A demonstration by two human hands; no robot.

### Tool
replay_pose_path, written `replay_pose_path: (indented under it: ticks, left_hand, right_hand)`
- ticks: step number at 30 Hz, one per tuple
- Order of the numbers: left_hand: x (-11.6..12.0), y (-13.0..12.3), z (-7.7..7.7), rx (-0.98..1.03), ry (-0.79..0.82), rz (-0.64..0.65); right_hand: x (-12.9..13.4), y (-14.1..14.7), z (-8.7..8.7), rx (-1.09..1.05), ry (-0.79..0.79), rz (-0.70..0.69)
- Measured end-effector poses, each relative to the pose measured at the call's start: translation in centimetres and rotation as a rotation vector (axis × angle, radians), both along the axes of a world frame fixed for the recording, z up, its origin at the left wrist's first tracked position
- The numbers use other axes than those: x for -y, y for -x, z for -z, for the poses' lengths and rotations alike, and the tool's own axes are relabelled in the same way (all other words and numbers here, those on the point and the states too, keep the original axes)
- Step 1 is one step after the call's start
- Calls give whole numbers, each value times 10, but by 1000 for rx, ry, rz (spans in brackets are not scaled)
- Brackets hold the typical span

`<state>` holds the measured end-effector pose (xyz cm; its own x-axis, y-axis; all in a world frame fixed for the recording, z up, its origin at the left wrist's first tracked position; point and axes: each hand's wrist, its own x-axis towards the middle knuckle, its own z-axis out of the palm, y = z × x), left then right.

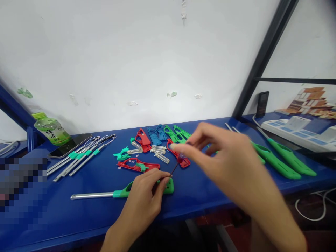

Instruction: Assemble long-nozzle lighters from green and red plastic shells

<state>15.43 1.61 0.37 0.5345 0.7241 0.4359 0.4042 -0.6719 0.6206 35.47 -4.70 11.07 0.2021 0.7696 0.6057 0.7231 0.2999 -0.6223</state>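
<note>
A green long-nosed lighter [168, 186] with a metal tube lies near the table's front edge. My left hand [145, 196] is closed over its body, thumb and forefinger pinched beside the tip of a thin dark shaft. That shaft belongs to a small screwdriver [180, 158] with a reddish handle, slanting up to the right. My right hand [215, 148], slightly blurred, pinches the handle's upper end. Just beyond lie a red lighter shell half [154, 166] with a green trigger on it, a mint-green part [122, 154] and clear fuel tanks [162, 157].
Blue shell halves [154, 135] and green ones [170, 133] lie farther back. Metal tubes with wires [83, 158], a phone [69, 146] and a green bottle [51, 129] are at left. Green lighters [291, 159] and a white power strip [299, 129] stand at right.
</note>
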Motion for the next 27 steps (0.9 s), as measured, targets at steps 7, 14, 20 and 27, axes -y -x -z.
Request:
replay_pose_path:
  ticks: [7, 14, 20, 27]
  left_hand:
    - [7, 9, -3, 18, -54, 30]
    - [3, 49, 11, -155, -483, -90]
    - [-10, 69, 23, -269, -618, -135]
    - [-7, 65, 17, -267, -684, -59]
  right_hand:
    - [25, -60, 18, -88, -23, 279]
    - [49, -75, 100, -112, -87, 481]
    - [17, -68, 134, 13, 8, 354]
    - [39, -31, 113, -56, 156, 115]
